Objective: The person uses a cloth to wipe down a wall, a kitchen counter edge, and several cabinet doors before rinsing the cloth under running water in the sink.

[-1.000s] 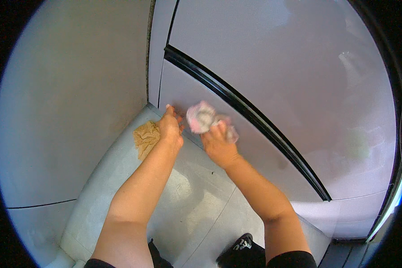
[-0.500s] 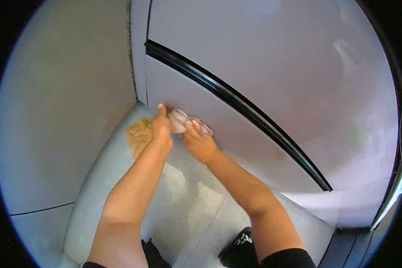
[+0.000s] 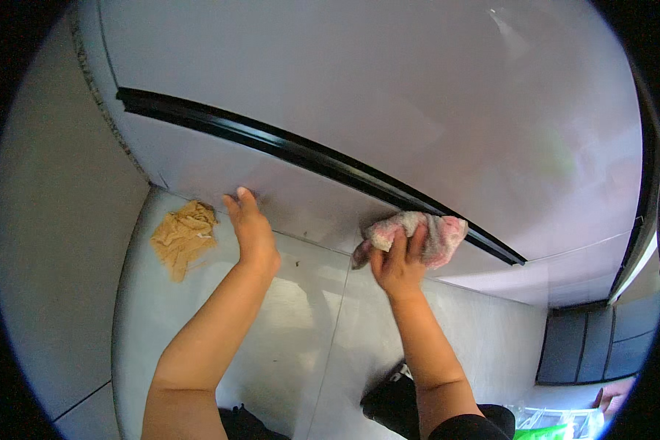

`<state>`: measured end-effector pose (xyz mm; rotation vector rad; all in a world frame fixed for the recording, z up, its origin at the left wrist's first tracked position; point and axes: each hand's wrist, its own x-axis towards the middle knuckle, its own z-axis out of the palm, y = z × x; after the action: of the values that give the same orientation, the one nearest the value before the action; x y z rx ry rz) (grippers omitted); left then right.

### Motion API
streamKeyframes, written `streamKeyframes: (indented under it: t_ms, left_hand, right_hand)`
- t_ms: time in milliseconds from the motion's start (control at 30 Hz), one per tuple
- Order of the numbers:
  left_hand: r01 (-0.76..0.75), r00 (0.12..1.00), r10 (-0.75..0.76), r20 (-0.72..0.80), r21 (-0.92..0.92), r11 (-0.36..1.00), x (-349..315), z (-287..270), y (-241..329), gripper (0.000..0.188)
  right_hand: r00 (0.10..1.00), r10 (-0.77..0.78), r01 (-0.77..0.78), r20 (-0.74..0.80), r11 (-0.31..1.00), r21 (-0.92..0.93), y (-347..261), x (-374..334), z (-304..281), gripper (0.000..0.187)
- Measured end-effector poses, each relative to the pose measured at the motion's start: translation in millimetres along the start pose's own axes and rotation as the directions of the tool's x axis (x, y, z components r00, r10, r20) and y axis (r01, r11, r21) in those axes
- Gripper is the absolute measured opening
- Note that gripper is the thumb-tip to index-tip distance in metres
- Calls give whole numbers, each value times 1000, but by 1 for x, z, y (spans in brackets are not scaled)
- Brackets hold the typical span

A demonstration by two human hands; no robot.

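In my right hand (image 3: 400, 270) is a crumpled cleaning cloth (image 3: 444, 236), grey and white with pink patches. My fingers press it flat against the pale lower panel (image 3: 301, 196), just beneath a long black strip (image 3: 271, 141), and its upper edge overlaps the strip. My left hand (image 3: 252, 233) is empty. Its fingers are stretched out, with the tips at the panel's lower part. Left of that hand, a tan cloth (image 3: 183, 239) lies bunched on the grey floor, close to the corner.
A grey wall or cabinet side (image 3: 59, 242) rises on the left and meets the panel at a corner. Dark cabinet fronts (image 3: 601, 337) stand at the far right. Something bright green (image 3: 546, 433) with clear plastic shows at the lower right. My dark shoe (image 3: 389, 400) is on the tiled floor (image 3: 293, 323).
My right hand has carried its cloth rightward along the panel, away from my left hand. My left hand stays near the corner side. The view has shifted right, showing the green item.
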<state>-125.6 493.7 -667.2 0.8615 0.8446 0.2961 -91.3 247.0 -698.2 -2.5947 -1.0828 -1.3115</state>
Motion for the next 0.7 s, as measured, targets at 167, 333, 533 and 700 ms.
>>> streamKeyframes:
  t_ms: [167,333,533,700]
  left_hand:
    - [-82,997,81,-6,-75,994,2,13,-13,78]
    - [-164,986,165,-8,-174,971,21,7,-36,78]
    - [-121,992,118,-49,-71,990,3,16,-17,82]
    - [-260,965,261,3,117,959,-7,25,-30,85]
  right_hand:
    - [965,247,-214,-90,937,275,-54,11,59,61]
    - [930,-332,306,158,937,167,-82,12,64,33]
    - [860,-430,393,276,902,181,-11,-31,32,36]
    - [962,-262,257,75,964,72,3,-15,12,40]
